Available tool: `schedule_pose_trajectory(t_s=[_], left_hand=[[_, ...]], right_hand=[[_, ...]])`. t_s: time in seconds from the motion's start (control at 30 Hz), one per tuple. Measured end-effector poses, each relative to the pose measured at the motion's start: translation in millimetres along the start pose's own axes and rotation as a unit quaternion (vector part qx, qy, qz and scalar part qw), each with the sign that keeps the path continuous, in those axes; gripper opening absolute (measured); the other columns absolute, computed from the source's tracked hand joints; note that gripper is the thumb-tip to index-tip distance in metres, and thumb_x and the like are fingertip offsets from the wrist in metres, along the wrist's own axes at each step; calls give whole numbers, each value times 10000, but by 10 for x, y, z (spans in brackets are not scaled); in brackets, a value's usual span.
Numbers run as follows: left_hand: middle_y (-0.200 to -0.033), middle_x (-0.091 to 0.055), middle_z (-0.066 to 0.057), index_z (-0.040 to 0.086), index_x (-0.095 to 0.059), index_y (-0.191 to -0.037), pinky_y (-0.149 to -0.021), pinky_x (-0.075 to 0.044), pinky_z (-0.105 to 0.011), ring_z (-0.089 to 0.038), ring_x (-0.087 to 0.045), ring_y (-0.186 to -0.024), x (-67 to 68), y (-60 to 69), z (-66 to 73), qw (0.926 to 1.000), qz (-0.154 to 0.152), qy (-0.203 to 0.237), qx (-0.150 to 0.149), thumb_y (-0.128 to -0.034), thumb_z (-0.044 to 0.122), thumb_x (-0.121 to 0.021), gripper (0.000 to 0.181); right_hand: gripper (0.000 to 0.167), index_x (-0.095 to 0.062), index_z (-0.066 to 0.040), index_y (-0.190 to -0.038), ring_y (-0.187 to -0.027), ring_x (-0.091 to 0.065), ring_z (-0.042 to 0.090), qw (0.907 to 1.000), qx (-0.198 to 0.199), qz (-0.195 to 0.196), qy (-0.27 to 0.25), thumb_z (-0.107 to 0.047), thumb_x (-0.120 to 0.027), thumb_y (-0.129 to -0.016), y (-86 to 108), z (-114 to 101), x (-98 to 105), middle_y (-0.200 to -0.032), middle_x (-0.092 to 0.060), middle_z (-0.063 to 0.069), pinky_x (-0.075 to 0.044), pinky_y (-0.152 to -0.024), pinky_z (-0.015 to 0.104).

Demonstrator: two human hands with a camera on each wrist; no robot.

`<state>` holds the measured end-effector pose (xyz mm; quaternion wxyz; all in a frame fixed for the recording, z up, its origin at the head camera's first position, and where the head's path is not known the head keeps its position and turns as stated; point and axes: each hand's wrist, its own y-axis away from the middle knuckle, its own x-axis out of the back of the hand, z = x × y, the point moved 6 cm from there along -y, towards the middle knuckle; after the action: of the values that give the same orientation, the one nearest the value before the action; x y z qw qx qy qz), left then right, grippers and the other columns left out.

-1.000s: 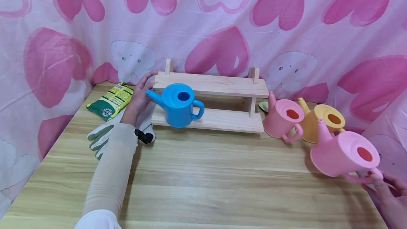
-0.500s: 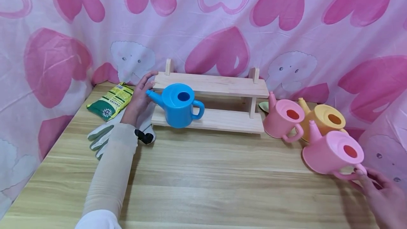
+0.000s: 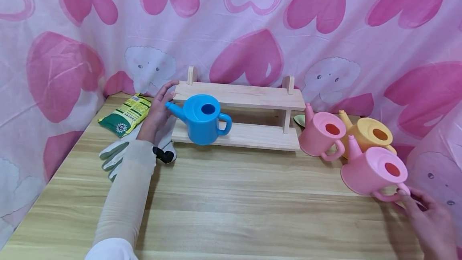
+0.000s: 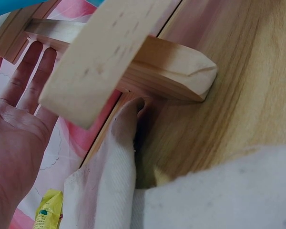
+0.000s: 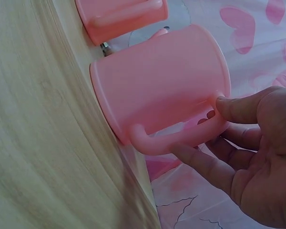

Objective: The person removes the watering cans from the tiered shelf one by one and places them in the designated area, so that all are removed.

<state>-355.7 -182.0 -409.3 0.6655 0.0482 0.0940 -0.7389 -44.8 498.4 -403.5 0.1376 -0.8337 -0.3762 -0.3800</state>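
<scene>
Right grip point(image 3: 431, 222) has shifted its pink can point(image 3: 373, 171) left, table point(image 3: 252, 204) contact unclear.

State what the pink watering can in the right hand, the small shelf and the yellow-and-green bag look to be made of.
Pink watering can: probably moulded plastic, satin; smooth surface, even colour.
Small shelf: wood, seemingly unvarnished; pale, matte boards show grain.
Yellow-and-green bag: likely printed plastic film, slightly shiny; it looks creased, but coated paper is possible.
</scene>
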Motion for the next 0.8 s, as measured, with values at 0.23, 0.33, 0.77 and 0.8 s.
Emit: schedule_pose_trajectory(t_s=[0.23,0.33,0.77,0.8], left_hand=[[-1601,-372,-56,303,-535,-1471,-893,-538,-218,-272,-507,-1307,1,-6,1,10000,26,-37,43,-1090,317,-533,381],[-1606,-364,-52,303,-532,-1474,-906,-534,-222,-289,-486,-1329,-2,-10,6,10000,9,-35,54,-1090,315,-531,384],[-1571,-399,-54,308,-538,-1465,-830,-531,-196,-213,-554,-1164,-3,4,5,10000,7,-18,51,-1085,330,-542,381],[-1574,-394,-51,310,-538,-1465,-831,-530,-195,-214,-549,-1169,-4,6,5,10000,7,-25,50,-1082,339,-548,384]], right_hand=[[574,-544,24,-1439,-809,-466,-75,9995,-13,-60,-297,-381,-602,-1036,2,9,-3,-927,-518,-250,-480,-579,91],[487,-598,-30,-1392,-802,-474,-78,9988,52,-38,-488,-356,-620,-1031,-2,17,5,-891,-491,-306,-480,-575,89],[333,-564,-371,-1334,-912,-473,-90,9976,25,-41,-687,-350,-660,-1015,27,-34,37,-1026,-495,-276,-424,-630,57],[344,-573,-360,-1343,-933,-472,-78,9965,-34,76,-830,-341,-667,-1013,42,-59,57,-1044,-502,-259,-406,-644,42]])
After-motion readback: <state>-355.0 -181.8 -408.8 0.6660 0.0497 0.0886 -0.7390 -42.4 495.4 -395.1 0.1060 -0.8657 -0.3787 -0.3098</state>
